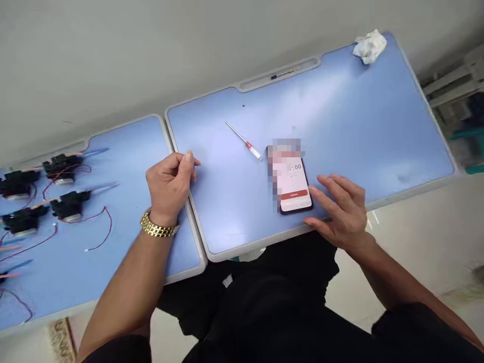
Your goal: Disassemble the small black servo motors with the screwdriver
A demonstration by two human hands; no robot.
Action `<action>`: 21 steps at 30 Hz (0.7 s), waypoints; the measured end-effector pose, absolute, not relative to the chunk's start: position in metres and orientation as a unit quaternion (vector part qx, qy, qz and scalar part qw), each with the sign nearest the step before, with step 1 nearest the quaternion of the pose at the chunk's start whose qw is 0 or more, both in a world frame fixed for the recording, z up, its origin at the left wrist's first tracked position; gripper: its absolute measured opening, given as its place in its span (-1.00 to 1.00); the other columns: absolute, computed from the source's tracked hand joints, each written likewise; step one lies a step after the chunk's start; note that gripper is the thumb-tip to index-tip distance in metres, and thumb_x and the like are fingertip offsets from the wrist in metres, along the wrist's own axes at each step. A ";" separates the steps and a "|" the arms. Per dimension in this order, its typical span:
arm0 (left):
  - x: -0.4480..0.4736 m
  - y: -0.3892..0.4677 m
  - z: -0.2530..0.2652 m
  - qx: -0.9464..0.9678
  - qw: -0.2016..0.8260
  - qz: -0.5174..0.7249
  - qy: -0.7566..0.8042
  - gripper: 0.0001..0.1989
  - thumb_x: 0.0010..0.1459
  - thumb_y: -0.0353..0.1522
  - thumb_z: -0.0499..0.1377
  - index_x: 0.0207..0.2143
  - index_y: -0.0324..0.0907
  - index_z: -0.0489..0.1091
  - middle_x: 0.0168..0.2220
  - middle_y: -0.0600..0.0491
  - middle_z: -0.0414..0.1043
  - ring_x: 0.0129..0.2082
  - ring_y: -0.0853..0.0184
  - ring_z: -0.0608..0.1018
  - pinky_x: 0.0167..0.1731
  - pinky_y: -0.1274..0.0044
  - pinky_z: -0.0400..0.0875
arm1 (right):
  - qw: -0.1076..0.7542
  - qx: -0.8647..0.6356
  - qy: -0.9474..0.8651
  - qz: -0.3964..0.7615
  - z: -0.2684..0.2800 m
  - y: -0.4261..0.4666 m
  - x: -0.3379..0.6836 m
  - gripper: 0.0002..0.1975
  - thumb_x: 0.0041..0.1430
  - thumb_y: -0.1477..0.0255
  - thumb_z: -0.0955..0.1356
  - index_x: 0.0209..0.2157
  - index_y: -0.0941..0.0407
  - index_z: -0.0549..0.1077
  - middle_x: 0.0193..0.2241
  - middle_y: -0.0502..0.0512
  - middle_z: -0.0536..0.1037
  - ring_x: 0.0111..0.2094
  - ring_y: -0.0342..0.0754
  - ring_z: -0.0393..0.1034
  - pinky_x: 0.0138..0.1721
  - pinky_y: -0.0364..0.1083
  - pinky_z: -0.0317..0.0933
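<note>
My right hand [342,212] is open, its fingers apart, just right of a smartphone [295,189]. The index fingertip is at the phone's right edge; whether it touches I cannot tell. The phone lies face up with a lit screen and a red-brown button near the bottom; part of it is blurred out. My left hand [170,181] rests loosely curled at the seam between two tables, the thumb against the folded fingers, nothing visible in it. Between the hands, farther back, lies a screwdriver [247,144] with a clear and red handle.
Several black parts with thin wires [70,205] lie on the left blue table [132,252]. The right blue table [227,212] has a pen [282,75] in its back groove and a crumpled white tissue [370,46] at the far right corner. A wall [151,50] stands behind.
</note>
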State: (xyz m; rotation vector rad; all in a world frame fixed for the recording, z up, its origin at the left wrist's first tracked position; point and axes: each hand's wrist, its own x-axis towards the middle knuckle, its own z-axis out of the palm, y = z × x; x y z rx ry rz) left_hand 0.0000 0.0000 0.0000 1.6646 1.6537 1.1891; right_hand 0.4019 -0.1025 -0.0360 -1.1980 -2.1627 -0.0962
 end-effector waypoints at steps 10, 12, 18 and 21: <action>-0.002 -0.001 -0.002 0.609 0.260 0.430 0.614 -0.49 0.54 0.03 0.33 -0.40 -0.10 0.63 -0.59 0.09 0.45 -0.59 0.38 0.44 -0.49 0.47 0.38 | 0.332 -0.465 -0.820 -0.020 -0.038 -0.103 0.400 -0.24 0.60 -0.05 0.41 0.67 -0.17 0.33 0.41 0.20 0.64 0.31 0.44 0.57 0.24 0.36 0.54; -0.003 -0.001 -0.002 0.609 0.261 0.430 0.613 -0.50 0.54 0.03 0.34 -0.39 -0.10 0.64 -0.59 0.10 0.44 -0.58 0.38 0.44 -0.48 0.47 0.39 | 0.331 -0.462 -0.822 -0.023 -0.037 -0.102 0.399 -0.24 0.61 -0.04 0.41 0.67 -0.14 0.33 0.41 0.21 0.63 0.31 0.43 0.57 0.23 0.35 0.54; -0.003 -0.001 -0.002 0.609 0.263 0.433 0.611 -0.52 0.53 0.01 0.34 -0.38 -0.10 0.65 -0.58 0.10 0.46 -0.57 0.38 0.45 -0.47 0.47 0.38 | 0.321 -0.482 -0.815 -0.008 -0.038 -0.104 0.399 -0.22 0.60 -0.09 0.39 0.69 -0.27 0.25 0.42 0.15 0.63 0.34 0.43 0.56 0.26 0.36 0.53; -0.004 -0.002 -0.002 0.609 0.261 0.435 0.609 -0.52 0.53 0.00 0.34 -0.38 -0.10 0.65 -0.58 0.09 0.46 -0.57 0.38 0.45 -0.47 0.47 0.38 | 0.309 -0.496 -0.812 -0.006 -0.039 -0.104 0.399 -0.22 0.60 -0.14 0.36 0.70 -0.37 0.19 0.43 0.08 0.62 0.35 0.43 0.56 0.27 0.38 0.52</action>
